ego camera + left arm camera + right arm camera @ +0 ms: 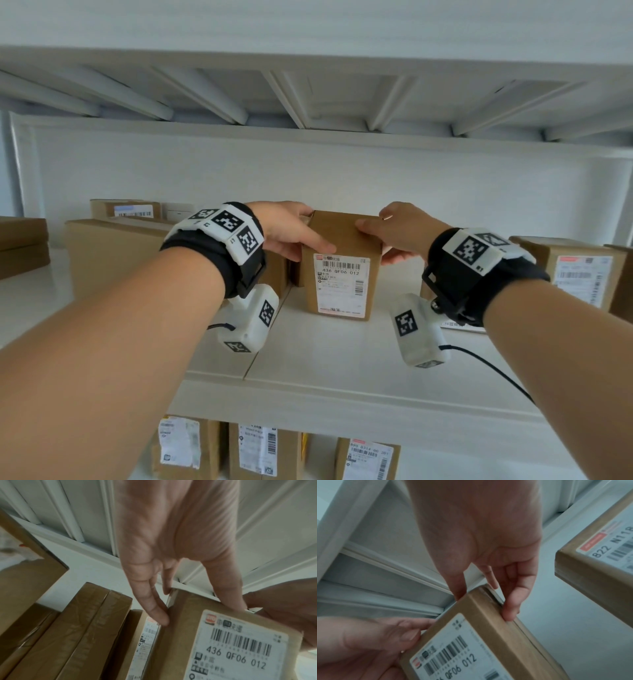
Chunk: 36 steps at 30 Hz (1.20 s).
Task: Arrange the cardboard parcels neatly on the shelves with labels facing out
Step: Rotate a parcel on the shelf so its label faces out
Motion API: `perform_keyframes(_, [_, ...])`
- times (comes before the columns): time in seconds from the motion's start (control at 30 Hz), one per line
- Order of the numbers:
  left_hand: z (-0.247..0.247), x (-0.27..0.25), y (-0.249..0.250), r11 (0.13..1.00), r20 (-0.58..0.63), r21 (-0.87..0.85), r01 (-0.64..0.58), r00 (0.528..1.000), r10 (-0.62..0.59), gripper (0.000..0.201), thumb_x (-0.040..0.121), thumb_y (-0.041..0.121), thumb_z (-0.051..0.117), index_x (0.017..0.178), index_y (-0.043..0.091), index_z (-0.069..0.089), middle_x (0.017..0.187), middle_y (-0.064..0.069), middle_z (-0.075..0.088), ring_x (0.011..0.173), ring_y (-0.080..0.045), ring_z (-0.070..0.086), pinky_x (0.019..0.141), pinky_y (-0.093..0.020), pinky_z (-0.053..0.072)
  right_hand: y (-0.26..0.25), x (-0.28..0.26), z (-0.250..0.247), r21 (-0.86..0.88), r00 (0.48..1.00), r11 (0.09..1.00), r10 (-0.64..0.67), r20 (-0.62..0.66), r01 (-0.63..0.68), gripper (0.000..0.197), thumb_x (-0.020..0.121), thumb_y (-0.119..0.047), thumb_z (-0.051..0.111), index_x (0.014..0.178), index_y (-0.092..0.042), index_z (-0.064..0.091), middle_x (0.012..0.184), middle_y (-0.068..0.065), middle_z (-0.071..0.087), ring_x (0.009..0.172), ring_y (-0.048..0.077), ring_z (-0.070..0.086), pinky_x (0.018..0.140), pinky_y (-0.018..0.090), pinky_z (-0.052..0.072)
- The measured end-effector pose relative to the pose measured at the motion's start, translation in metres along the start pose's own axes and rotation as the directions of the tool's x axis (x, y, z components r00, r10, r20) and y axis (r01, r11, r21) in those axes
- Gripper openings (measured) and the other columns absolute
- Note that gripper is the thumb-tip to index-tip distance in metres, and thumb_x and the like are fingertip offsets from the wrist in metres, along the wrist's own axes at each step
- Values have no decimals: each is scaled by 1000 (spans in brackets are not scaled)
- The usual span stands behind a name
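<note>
Fingers of both hands clasp my parcel on shelf, label out; next, I'd nudge it flush, let go.

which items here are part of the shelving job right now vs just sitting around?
In the job:
- parcel 436 QF06 012, upright, label facing out
- left hand and right hand, gripping its top from either side
- shelf it stands on

Just sitting:
- parcel 822 N11 to the right
- flat boxes to the left
- labelled parcels on the lower shelf
</note>
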<state>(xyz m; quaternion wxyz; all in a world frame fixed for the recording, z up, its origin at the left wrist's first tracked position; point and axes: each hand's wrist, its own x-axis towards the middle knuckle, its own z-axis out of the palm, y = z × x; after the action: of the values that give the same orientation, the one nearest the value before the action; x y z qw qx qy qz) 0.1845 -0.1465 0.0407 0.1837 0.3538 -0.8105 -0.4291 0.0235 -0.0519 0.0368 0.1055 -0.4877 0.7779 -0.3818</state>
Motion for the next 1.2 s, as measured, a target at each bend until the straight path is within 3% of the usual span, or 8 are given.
perform_keyframes(0.1, [4, 6, -2, 1000, 6, 30, -2, 1000, 2, 60, 77, 4, 78, 126, 20, 45, 108, -1, 67, 99, -18, 65, 93, -34, 52, 2, 3, -1, -47, 1000, 999, 0, 7, 0, 46, 90, -44, 59, 118, -8, 52, 103, 9, 69, 89, 27, 74, 88, 40, 58])
perform_keyframes(0.23, [9, 18, -3, 993, -26, 114, -25, 999, 28, 96, 75, 6, 80, 151, 24, 23, 138, -4, 50, 114, -25, 59, 94, -37, 53, 4, 6, -3, -65, 998, 996, -64, -15, 63, 49, 92, -32, 59, 136, -16, 44, 103, 6, 66, 77, 19, 68, 70, 26, 59])
perform_keyframes(0.37, [18, 30, -2, 982, -40, 180, -55, 997, 63, 80, 81, 13, 76, 147, 26, 34, 133, -6, 54, 112, -27, 60, 93, -39, 54, 7, 10, -4, -236, 985, 959, -169, -41, 155, 29, 94, -25, 51, 117, -15, 66, 85, 0, 66, 71, 15, 62, 72, 26, 55])
perform_keyframes(0.5, [28, 43, -1, 980, -49, 187, -71, 995, 82, 80, 81, 14, 76, 148, 25, 34, 129, -9, 59, 108, -29, 64, 92, -41, 55, 14, 10, -10, -371, 964, 903, -257, -66, 216, 27, 92, -28, 56, 108, -15, 74, 102, 2, 71, 92, 18, 63, 83, 30, 50])
perform_keyframes(0.6, [33, 50, 1, 978, -31, 188, -93, 994, 101, 81, 81, 11, 76, 149, 25, 34, 132, -8, 57, 107, -28, 63, 92, -41, 54, 20, 13, -18, -374, 962, 902, -262, -77, 216, 24, 89, -27, 60, 102, -17, 77, 100, 1, 74, 95, 17, 65, 84, 31, 54])
perform_keyframes(0.77, [44, 61, 8, 963, -21, 226, -144, 988, 153, 78, 84, 12, 73, 149, 25, 33, 123, -5, 59, 83, -16, 61, 67, -23, 55, 28, 20, -26, -366, 960, 912, -248, -130, 186, 20, 87, -24, 65, 98, -15, 78, 95, 0, 75, 91, 15, 67, 80, 25, 54])
perform_keyframes(0.97, [57, 70, 15, 937, -14, 296, -187, 980, 200, 75, 86, 16, 71, 149, 25, 32, 131, -5, 58, 93, -18, 61, 80, -29, 56, 37, 28, -32, -401, 960, 908, -211, -184, 123, 18, 86, -19, 65, 94, -11, 78, 94, 3, 75, 89, 18, 68, 79, 28, 56])
perform_keyframes(1.2, [47, 72, 17, 900, -10, 403, -163, 983, 183, 79, 85, 20, 72, 151, 26, 29, 129, -7, 58, 93, -18, 63, 82, -31, 58, 32, 32, -29, -440, 956, 889, -230, -185, 129, 20, 84, -18, 65, 98, -9, 76, 98, 4, 74, 91, 19, 68, 83, 31, 57])
